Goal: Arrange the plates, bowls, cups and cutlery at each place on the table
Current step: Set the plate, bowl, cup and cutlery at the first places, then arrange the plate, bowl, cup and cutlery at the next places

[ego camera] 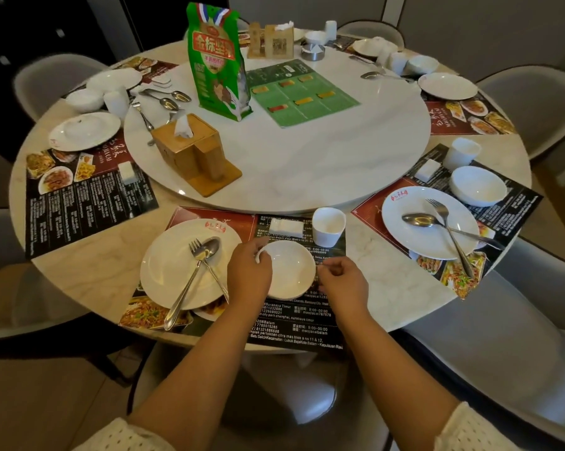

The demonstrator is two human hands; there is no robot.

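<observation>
At the near place a white bowl (289, 271) rests on the printed placemat (291, 317). My left hand (247, 275) grips its left rim. My right hand (341, 283) touches its right rim with curled fingers. To the left sits a white plate (164, 271) with a fork (185, 284) and a spoon (211, 255) crossed on it. Behind the bowl stand a white cup (328, 226) and a folded white napkin (286, 227).
The place on the right has a plate (414, 236) with crossed cutlery, a bowl (478, 185) and a cup (461, 154). On the turntable (307, 164) stand a wooden tissue box (190, 151), a green snack bag (216, 63) and a green card. Grey chairs ring the table.
</observation>
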